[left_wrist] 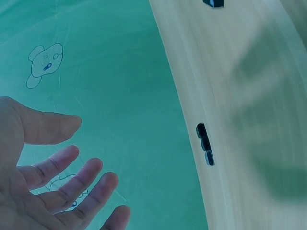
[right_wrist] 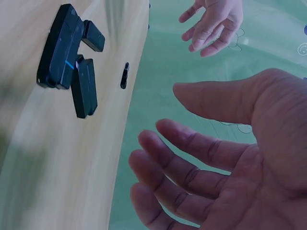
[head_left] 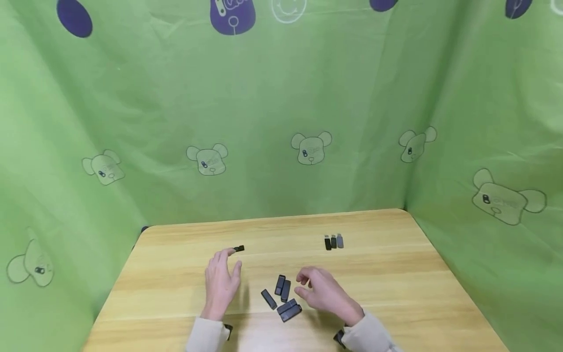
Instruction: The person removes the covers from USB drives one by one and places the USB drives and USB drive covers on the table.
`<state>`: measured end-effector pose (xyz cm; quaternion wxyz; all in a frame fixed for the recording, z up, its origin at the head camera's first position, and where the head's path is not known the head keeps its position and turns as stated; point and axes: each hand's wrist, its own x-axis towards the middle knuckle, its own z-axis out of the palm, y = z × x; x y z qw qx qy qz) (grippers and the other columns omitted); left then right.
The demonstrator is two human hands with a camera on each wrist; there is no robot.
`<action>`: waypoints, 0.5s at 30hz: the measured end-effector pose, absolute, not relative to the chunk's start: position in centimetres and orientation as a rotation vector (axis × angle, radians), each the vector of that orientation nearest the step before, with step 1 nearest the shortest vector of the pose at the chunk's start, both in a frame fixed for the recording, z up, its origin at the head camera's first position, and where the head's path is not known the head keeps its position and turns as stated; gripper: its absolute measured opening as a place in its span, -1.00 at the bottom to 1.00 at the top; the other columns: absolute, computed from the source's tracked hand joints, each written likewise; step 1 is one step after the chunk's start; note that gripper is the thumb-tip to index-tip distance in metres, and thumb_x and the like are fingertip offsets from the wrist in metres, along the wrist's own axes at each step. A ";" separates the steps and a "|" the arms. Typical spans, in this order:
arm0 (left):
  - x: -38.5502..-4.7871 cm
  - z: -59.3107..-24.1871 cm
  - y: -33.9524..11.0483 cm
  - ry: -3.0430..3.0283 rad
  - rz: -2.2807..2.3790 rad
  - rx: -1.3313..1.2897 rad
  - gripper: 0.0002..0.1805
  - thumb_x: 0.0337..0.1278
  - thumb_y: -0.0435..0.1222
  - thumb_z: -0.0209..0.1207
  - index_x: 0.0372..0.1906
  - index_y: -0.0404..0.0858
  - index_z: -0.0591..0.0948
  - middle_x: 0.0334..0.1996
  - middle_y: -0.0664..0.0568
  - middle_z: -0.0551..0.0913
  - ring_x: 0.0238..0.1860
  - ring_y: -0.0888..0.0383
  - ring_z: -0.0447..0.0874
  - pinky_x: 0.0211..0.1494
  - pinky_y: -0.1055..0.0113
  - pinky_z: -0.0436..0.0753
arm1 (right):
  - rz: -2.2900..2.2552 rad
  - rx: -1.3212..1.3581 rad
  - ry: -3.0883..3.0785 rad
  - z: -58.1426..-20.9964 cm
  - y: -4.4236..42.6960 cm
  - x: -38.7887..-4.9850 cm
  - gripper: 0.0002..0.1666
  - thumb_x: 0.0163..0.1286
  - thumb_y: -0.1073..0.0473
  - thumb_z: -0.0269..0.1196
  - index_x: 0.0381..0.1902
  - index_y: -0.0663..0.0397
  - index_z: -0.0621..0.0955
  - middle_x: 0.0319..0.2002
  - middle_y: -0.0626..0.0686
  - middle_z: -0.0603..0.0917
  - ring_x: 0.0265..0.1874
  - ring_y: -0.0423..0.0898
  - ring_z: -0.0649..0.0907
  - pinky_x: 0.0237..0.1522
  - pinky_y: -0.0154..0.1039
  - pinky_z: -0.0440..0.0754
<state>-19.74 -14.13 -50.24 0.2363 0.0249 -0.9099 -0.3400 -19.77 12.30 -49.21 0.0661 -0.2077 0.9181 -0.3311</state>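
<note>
My left hand hovers over the left of the table with fingers spread and holds nothing. Just beyond its fingertips lie small black sticks, partly hidden in the head view. My right hand is raised beside the central group, its fingers loosely bent around nothing; the right wrist view shows its palm. That group holds several dark USB sticks, scattered at different angles, some side by side. Three USB sticks, two black and one grey-blue, stand in a row farther back on the right, metal plugs pointing away.
The light wooden table has rounded far corners. Green curtains printed with bear faces hang behind it and along both sides. Dark bands are worn on both wrists at the sleeve ends.
</note>
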 end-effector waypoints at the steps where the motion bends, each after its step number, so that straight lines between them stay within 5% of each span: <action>1: -19.7 -50.3 -14.0 -2.493 -0.931 0.067 -0.61 0.19 -0.38 0.32 0.12 -0.35 0.59 0.10 -0.25 0.68 0.10 -0.25 0.63 0.15 -0.19 0.56 | -1.000 -0.618 2.763 -49.4 12.2 -19.7 -0.77 0.30 0.15 0.39 -0.13 0.11 0.67 -0.19 0.04 0.72 -0.22 -0.14 0.62 -0.23 -0.28 0.62; 10: -19.0 -51.0 -13.3 -2.451 -0.953 0.060 -0.62 0.14 -0.39 0.35 0.08 -0.35 0.62 0.05 -0.24 0.70 0.07 -0.23 0.64 0.13 -0.18 0.57 | -0.983 -0.544 2.713 -50.5 10.9 -19.6 -0.60 0.26 0.10 0.43 -0.04 0.23 0.66 -0.10 0.14 0.71 -0.14 0.00 0.65 -0.06 0.04 0.68; 15: -18.8 -51.1 -13.0 -2.445 -0.936 0.028 -0.63 0.12 -0.40 0.36 0.06 -0.37 0.62 0.02 -0.23 0.71 0.04 -0.21 0.66 0.10 -0.14 0.60 | -0.951 -0.577 2.712 -51.3 10.7 -19.8 -0.59 0.24 0.10 0.44 -0.04 0.23 0.67 -0.10 0.13 0.71 -0.13 0.03 0.66 -0.05 0.06 0.68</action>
